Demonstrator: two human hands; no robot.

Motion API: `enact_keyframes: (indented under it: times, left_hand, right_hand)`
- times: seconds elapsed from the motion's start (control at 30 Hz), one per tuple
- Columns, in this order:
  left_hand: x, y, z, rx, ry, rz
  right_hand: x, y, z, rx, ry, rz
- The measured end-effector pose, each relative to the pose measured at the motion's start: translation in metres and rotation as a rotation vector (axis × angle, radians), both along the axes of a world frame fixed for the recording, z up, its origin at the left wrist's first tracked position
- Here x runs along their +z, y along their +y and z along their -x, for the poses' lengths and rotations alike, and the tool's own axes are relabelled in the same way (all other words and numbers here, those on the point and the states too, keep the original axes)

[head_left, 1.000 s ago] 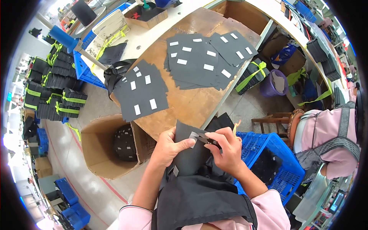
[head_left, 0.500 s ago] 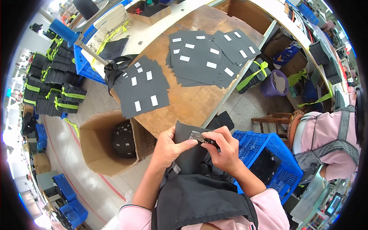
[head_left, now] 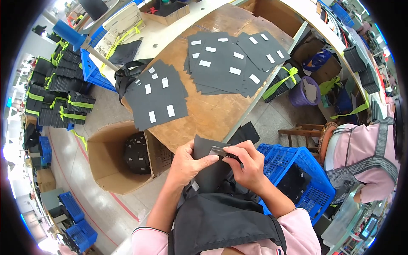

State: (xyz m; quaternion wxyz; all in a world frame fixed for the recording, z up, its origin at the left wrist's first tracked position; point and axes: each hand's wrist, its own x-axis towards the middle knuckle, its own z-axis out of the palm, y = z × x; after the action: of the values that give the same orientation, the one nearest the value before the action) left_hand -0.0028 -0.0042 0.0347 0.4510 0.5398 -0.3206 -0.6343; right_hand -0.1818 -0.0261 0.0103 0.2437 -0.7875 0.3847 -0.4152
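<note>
My left hand (head_left: pixel 187 163) grips a dark grey fabric piece (head_left: pixel 204 146) along its left edge, with the thumb on top beside a white label. My right hand (head_left: pixel 246 163) is closed on thread snips (head_left: pixel 220 151), a small tool with a dark handle and metal blades. The snips' tip lies over the label, close to my left thumb. Whether the blades touch the label or a thread is too small to tell. On the wooden table ahead lie a fanned stack (head_left: pixel 156 97) of similar labelled pieces at left and a larger spread (head_left: pixel 216 63) at the far middle.
A cardboard box (head_left: pixel 114 163) with labelled dark pieces stands left of my lap. To my right is a blue crate (head_left: pixel 312 191) holding more pieces. A person in a pink top (head_left: pixel 361 148) sits at the right. Tied bundles (head_left: pixel 61 85) are stacked at far left.
The thread snips have turned slightly over the label, and my right fingers have shifted a little. My left hand keeps its hold on the fabric piece.
</note>
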Motion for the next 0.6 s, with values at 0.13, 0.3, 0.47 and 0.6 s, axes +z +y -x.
enact_keyframes:
  times: [0.13, 0.3, 0.47, 0.6]
  left_hand:
    - [0.0, 0.0007, -0.0006, 0.016, 0.014, -0.013]
    - [0.0015, -0.0015, 0.0012, -0.016, -0.061, -0.008]
    - [-0.0009, -0.0004, -0.0044, -0.04, -0.066, -0.022]
    - [-0.0004, -0.0012, -0.0033, -0.044, -0.049, -0.062]
  right_hand:
    - [-0.0025, 0.0008, 0.0022, -0.026, -0.067, 0.039]
    - [-0.0007, -0.0012, -0.0005, -0.003, -0.006, 0.024]
    - [-0.0051, -0.0004, 0.0048, -0.041, -0.061, 0.031]
    - [-0.0034, 0.0042, 0.007, -0.059, -0.038, -0.04]
